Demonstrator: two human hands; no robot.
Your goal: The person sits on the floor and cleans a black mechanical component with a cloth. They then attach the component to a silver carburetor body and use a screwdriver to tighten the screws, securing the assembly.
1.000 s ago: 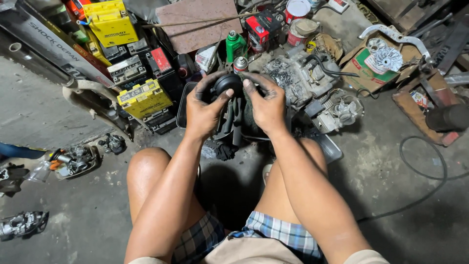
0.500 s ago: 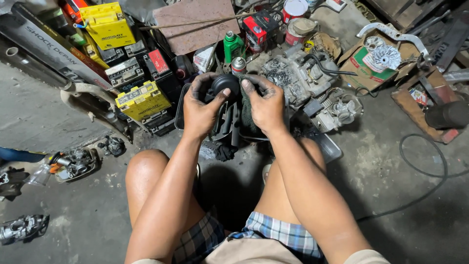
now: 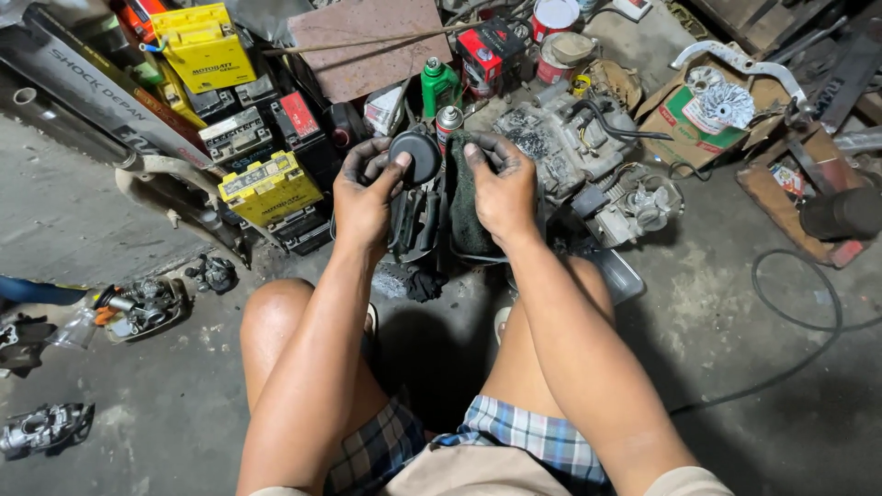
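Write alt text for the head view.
A seated person's left hand grips a black round-capped machine part while the right hand presses a dark cloth to it. Yellow boxes, an engine block and spray cans crowd the concrete floor.

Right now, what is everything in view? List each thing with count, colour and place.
black machine part: one, black, centre, between both hands
dark rag: one, dark green, under right hand
engine: one, grey, right of hands
batteries: several, yellow and black, upper left
spray can: one, silver with red top, behind hands
green bottle: one, behind hands
cardboard box: one, upper right
cable: one, black, floor right
left hand: fingers on the part
right hand: on the rag
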